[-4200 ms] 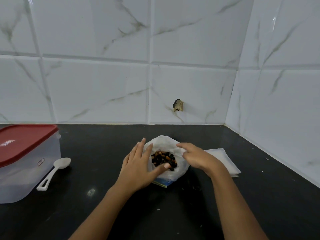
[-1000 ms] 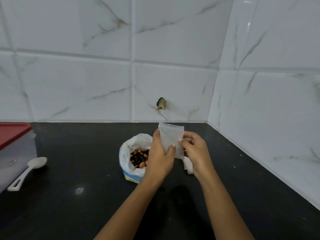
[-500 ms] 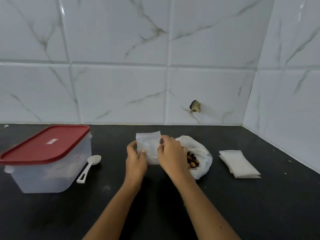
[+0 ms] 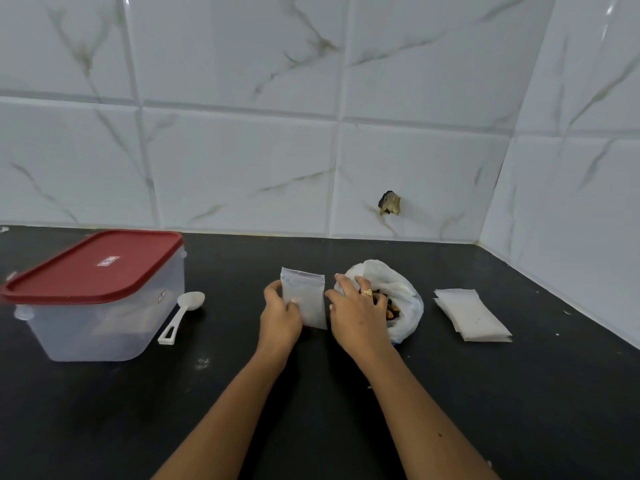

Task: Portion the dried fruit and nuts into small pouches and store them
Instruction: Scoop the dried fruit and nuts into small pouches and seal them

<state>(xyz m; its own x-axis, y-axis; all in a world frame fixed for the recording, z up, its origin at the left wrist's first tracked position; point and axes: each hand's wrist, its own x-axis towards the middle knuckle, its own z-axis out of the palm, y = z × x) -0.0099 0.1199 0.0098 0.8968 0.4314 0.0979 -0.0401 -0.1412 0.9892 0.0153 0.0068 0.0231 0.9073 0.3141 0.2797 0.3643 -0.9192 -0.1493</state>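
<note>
1. Nearest you, your two forearms reach out over the black counter (image 4: 311,427), close together.
2. Your left hand (image 4: 280,317) grips the left edge of a single small pouch (image 4: 304,299) and holds it upright. The pouch looks flat and empty, and its mouth appears unopened.
3. Your right hand (image 4: 356,306) was on that pouch half a second ago. It now sits just beside the pouch's right edge, its bent fingers over the mouth of the bag. I cannot tell whether it is pinching anything.
4. The white bag (image 4: 401,289) of dried fruit and nuts (image 4: 393,308) stands open just right of the pouch. A second ago you held the pouch up on the bag's right side; now it is on the left, towards the spoon.
5. My reading is that you have picked your pouch and are about to fill it. Nothing has been portioned yet.
6. The white spoon (image 4: 181,315) lies untouched to the left, well apart from your hands. You will probably need to spread the pouch mouth before scooping.
7. The stack of spare pouches (image 4: 471,315) lies to the right of the bag.
8. Further left, the clear container (image 4: 97,327) keeps its red lid (image 4: 93,265) on, so storing comes later.
</note>
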